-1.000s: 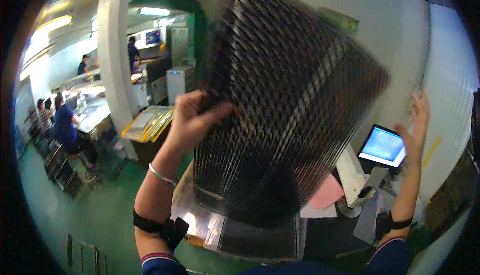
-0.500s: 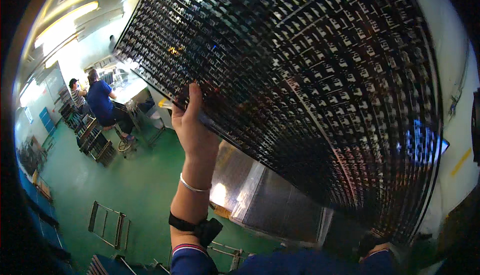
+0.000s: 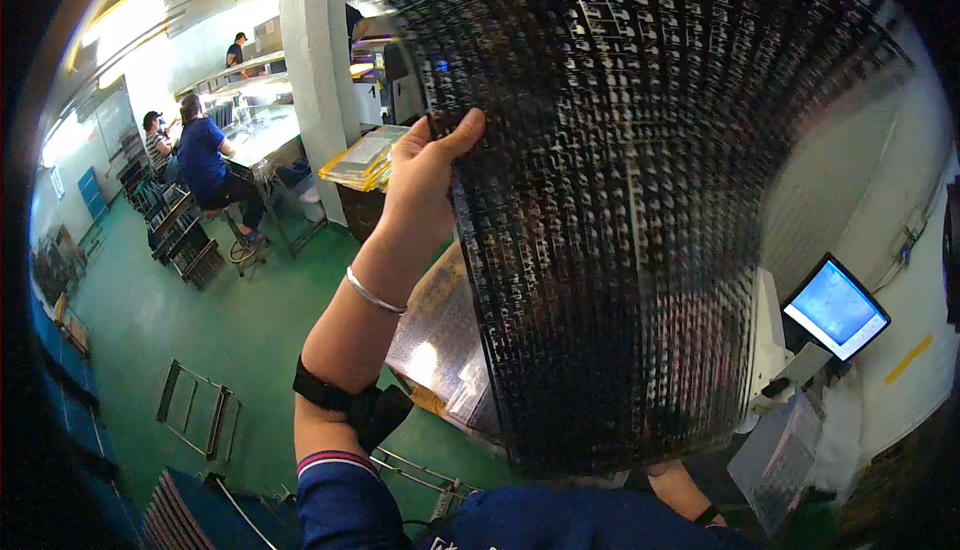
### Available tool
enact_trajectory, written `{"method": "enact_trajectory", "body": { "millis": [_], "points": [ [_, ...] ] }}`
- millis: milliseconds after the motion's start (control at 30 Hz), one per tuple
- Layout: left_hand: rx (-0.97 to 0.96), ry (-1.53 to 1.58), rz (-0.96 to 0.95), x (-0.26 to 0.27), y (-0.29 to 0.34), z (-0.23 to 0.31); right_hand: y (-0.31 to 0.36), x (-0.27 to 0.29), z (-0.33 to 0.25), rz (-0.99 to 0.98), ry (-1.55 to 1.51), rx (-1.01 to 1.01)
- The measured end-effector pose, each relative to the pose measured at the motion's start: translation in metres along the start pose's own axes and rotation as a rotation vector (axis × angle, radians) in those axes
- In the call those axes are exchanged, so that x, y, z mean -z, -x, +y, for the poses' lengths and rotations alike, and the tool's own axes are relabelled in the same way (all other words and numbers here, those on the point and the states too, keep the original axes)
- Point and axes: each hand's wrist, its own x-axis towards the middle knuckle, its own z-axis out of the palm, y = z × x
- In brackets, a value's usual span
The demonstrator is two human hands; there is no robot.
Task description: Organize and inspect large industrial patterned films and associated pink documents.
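Observation:
A large, thin dark panel (image 3: 610, 230) covered in rows of small light marks stands raised before me, filling much of the view. My left hand (image 3: 432, 155) is closed on its left edge, thumb over the near face. Near the panel's lower edge, part of my right hand (image 3: 662, 469) and its wrist show. The panel hides the fingers of that hand, so its grip cannot be seen.
Behind the panel is a worktable (image 3: 435, 335). A lit monitor (image 3: 838, 307) stands to the right, above a leaning grey sheet (image 3: 775, 460). Yellow-edged folders (image 3: 362, 162) lie by a pillar (image 3: 318, 80). A metal rack (image 3: 197, 410) is on the green floor; people sit farther off.
The panel has swung from a slant to nearly upright, its lower end moving left. My left hand has risen and moved right with its edge. The monitor has come into view.

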Motion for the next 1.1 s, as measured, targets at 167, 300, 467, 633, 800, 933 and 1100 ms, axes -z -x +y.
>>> {"method": "enact_trajectory", "body": {
  "millis": [167,300,467,633,800,933,1100],
  "points": [
    [-0.134,0.041,0.123,0.02,-0.005,0.002,-0.029,-0.019,-0.015,-0.143,-0.12,0.118],
    [-0.228,0.052,0.273,0.048,0.006,-0.02,-0.069,-0.049,-0.054,-0.022,-0.205,0.195],
    [-0.35,0.088,0.358,0.045,0.036,-0.039,-0.069,-0.057,-0.119,0.362,0.258,0.715],
    [0.006,-0.1,0.324,0.122,0.075,-0.045,-0.05,-0.045,-0.193,0.655,0.4,0.786],
    [0.326,0.031,0.317,0.181,0.102,-0.063,-0.061,-0.05,-0.231,0.371,0.421,0.713],
    [0.397,0.077,0.411,0.18,0.135,-0.092,-0.05,-0.046,-0.234,0.316,0.412,0.603],
    [0.437,0.153,0.415,0.188,0.142,-0.11,-0.05,-0.041,-0.229,0.338,0.402,0.573]
  ]
}}
